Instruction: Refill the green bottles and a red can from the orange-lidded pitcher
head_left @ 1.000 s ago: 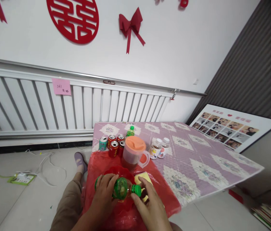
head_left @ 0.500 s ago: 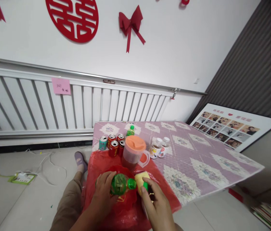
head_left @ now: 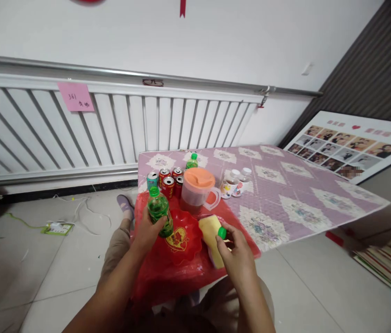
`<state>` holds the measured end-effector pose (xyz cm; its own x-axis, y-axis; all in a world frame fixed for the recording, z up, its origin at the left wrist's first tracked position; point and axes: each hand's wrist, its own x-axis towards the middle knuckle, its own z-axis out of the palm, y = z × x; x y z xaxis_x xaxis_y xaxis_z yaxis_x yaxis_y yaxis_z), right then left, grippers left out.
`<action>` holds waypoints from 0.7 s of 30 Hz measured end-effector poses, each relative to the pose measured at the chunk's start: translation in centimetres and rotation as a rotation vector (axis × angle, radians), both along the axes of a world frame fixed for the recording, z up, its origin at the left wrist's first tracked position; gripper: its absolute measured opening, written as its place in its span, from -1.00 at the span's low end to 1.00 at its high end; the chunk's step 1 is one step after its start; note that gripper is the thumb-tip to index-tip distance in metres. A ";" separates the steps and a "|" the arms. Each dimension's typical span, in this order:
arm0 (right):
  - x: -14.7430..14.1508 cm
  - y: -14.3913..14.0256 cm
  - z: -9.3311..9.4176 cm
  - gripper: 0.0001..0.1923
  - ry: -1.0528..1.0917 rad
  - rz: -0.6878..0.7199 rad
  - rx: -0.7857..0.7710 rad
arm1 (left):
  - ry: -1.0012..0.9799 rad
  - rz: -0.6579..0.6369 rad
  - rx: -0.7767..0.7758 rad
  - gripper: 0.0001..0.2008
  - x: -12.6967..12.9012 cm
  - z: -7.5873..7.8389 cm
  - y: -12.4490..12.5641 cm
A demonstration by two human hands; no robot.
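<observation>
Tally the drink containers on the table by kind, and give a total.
Cans: 4 (3 red, 1 teal)
Green bottles: 2, one uncapped in the left hand at, one behind the cans
Small white-capped bottles: 2
Orange-lidded pitcher: 1
Total: 9

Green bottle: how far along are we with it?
Done: the cap is off, pinched in the right hand. In hand: the left hand holds the open bottle upright over the red bowl. Left: nothing looks poured; bowl appears empty, bottle full.
</observation>
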<state>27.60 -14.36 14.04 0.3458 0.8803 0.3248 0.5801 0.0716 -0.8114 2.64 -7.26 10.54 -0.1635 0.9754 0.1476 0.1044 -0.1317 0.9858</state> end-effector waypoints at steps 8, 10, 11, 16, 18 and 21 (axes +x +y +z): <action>2.2 0.6 -4.2 -0.62 -0.017 -0.042 -0.040 | 0.079 -0.052 -0.089 -0.37 1.7 -1.3 -0.3; 2.9 0.6 -5.1 -0.59 -0.004 -0.068 -0.055 | 0.109 -0.050 -0.106 -0.38 2.0 -1.6 -0.2; 3.2 0.6 -5.5 -0.57 0.001 -0.080 -0.066 | 0.127 -0.044 -0.112 -0.39 2.1 -1.7 -0.3; 4.9 0.8 -7.4 -0.50 0.003 -0.130 -0.105 | 0.182 -0.047 -0.117 -0.42 2.8 -1.5 -0.7; 5.6 0.8 -8.0 -0.52 -0.008 -0.152 -0.108 | 0.185 -0.058 -0.116 -0.42 2.9 -1.5 -0.9; 6.9 0.9 -8.6 -0.57 -0.038 -0.185 -0.123 | 0.173 -0.081 -0.093 -0.42 2.7 -1.9 -0.8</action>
